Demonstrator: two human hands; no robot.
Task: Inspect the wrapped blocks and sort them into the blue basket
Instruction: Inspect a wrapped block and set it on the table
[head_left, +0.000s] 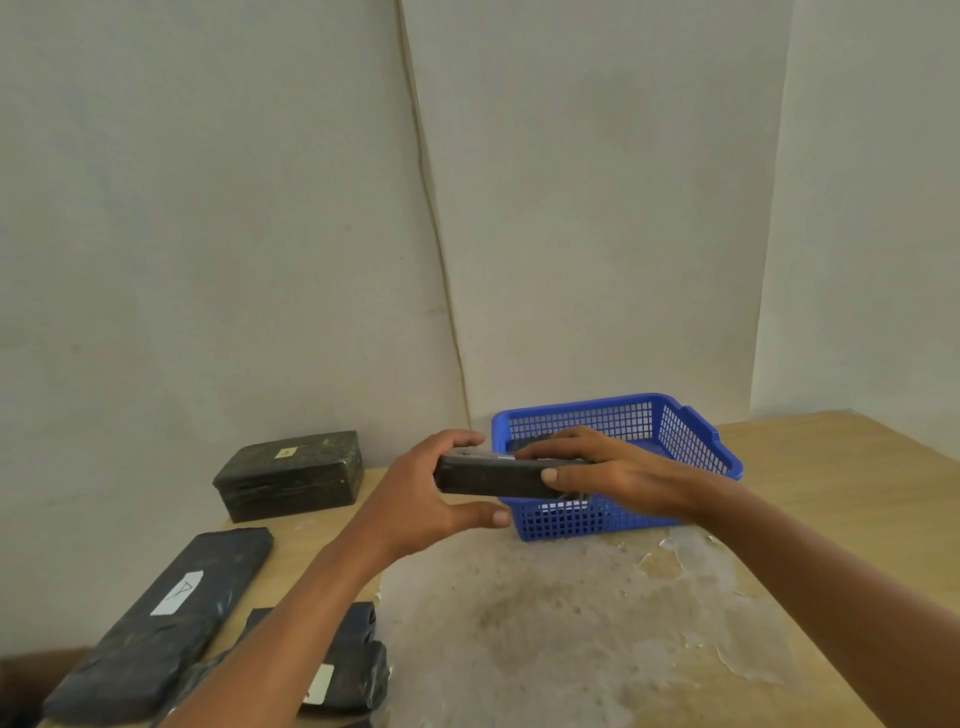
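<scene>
A small dark wrapped block (493, 475) is held in the air just left of the blue basket (691, 441), over its near left corner. My left hand (421, 499) grips its left end, fingers over the top and thumb below. My right hand (608, 475) holds its right end, fingers along the top and thumb on the front face. Something dark lies inside the basket, mostly hidden by my right hand. Other wrapped blocks lie on the table: a thick one (291, 475) by the wall, a long flat one (166, 623) with a white label, and more (348, 670) under my left forearm.
The wooden table (831, 519) has a worn, peeling patch (571, 623) in front of the basket. A wall corner stands close behind the basket and the blocks. The table's left edge runs beside the long block.
</scene>
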